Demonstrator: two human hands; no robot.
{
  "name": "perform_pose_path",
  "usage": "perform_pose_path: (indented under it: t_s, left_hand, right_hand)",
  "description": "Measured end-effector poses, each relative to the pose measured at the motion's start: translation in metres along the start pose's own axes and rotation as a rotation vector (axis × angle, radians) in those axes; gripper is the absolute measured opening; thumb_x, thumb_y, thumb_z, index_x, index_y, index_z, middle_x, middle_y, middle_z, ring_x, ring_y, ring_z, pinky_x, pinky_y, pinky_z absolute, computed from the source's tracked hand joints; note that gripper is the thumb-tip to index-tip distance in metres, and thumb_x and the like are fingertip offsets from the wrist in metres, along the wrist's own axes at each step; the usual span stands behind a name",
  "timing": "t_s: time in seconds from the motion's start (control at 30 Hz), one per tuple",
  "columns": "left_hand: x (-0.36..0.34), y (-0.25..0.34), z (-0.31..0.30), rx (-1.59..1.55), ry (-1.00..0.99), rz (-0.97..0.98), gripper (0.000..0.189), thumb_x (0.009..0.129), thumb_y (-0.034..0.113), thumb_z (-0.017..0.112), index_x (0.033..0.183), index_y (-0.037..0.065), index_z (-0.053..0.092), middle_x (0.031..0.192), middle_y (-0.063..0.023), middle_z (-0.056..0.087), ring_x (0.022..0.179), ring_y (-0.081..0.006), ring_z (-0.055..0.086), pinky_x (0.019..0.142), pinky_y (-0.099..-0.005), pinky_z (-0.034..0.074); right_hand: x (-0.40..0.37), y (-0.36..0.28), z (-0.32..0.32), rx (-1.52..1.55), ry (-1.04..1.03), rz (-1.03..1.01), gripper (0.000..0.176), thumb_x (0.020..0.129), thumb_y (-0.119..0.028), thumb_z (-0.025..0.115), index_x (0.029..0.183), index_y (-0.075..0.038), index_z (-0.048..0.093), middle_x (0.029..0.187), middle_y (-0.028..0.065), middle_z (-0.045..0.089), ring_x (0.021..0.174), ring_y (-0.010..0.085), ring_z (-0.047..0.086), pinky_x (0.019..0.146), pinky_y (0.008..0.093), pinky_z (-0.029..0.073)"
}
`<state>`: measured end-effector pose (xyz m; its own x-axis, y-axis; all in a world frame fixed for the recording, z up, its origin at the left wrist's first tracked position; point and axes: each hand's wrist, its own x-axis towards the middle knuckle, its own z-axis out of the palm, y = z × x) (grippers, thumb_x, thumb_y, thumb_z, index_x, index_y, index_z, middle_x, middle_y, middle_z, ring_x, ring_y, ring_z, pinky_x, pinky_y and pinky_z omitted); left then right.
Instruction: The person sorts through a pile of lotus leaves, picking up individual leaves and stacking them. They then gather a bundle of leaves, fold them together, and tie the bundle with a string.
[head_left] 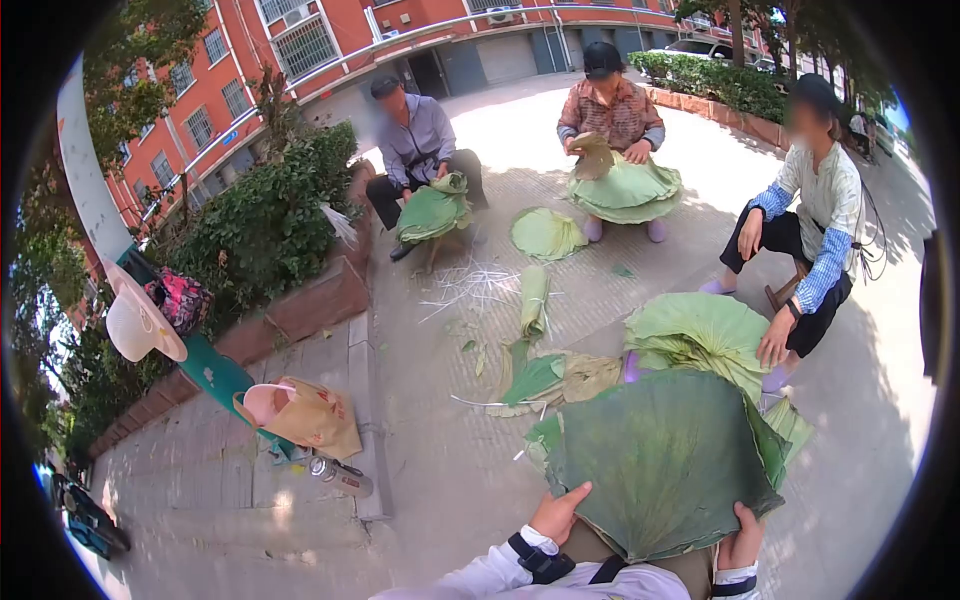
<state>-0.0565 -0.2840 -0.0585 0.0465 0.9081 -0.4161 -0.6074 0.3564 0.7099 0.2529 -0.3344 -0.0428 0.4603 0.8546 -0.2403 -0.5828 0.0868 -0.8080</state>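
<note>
A stack of large dark green lotus leaves (660, 460) spreads in front of my lap, its layered edges showing at the right. My left hand (560, 514) grips its lower left edge, thumb on top and the other fingers mostly underneath. At the lower right edge, my right hand (742, 538) is closed on the same stack, thumb up along the rim. Just beyond lies a pile of paler lotus leaves (700, 330), with the hand (776, 338) of the person on the right resting on it.
Three people sit around: one at left with folded leaves (436, 212), one in the middle with a leaf pile (628, 190), one at right. On the ground are a rolled bundle (534, 303), white strips (480, 287), loose leaves (590, 376), a paper bag (318, 418) and a bottle (340, 475).
</note>
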Motion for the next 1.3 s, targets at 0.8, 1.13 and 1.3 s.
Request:
perform_pose_path:
  t_s: [0.8, 1.13, 1.3]
  left_hand:
    - [0.004, -0.020, 0.008, 0.169, 0.021, 0.129, 0.045, 0.086, 0.007, 0.071, 0.127, -0.003, 0.055, 0.121, -0.0107, 0.064, 0.106, -0.0218, 0.062, 0.095, -0.0349, 0.047]
    - [0.001, 0.003, 0.042, 0.522, 0.068, 0.199, 0.046, 0.083, 0.001, 0.070, 0.126, -0.003, 0.055, 0.118, -0.0101, 0.064, 0.100, -0.0221, 0.062, 0.089, -0.0343, 0.049]
    - [0.023, -0.002, 0.045, 0.408, 0.051, 0.276, 0.048, 0.078, -0.003, 0.075, 0.122, -0.007, 0.056, 0.117, -0.0137, 0.064, 0.101, -0.0223, 0.063, 0.091, -0.0338, 0.050]
  right_hand:
    - [0.007, 0.007, -0.086, 0.164, 0.126, 0.250, 0.034, 0.083, -0.007, 0.063, 0.116, -0.002, 0.059, 0.112, 0.0099, 0.068, 0.101, 0.0275, 0.066, 0.093, 0.0431, 0.054]
    - [0.013, 0.013, -0.093, -0.055, 0.149, 0.213, 0.033, 0.081, 0.001, 0.057, 0.115, 0.002, 0.054, 0.100, 0.0100, 0.064, 0.087, 0.0233, 0.066, 0.071, 0.0358, 0.056]
    - [0.009, -0.005, -0.081, -0.874, 0.410, -0.221, 0.065, 0.080, -0.005, 0.065, 0.141, 0.000, 0.042, 0.130, 0.0166, 0.054, 0.116, 0.0274, 0.056, 0.096, 0.0407, 0.046]
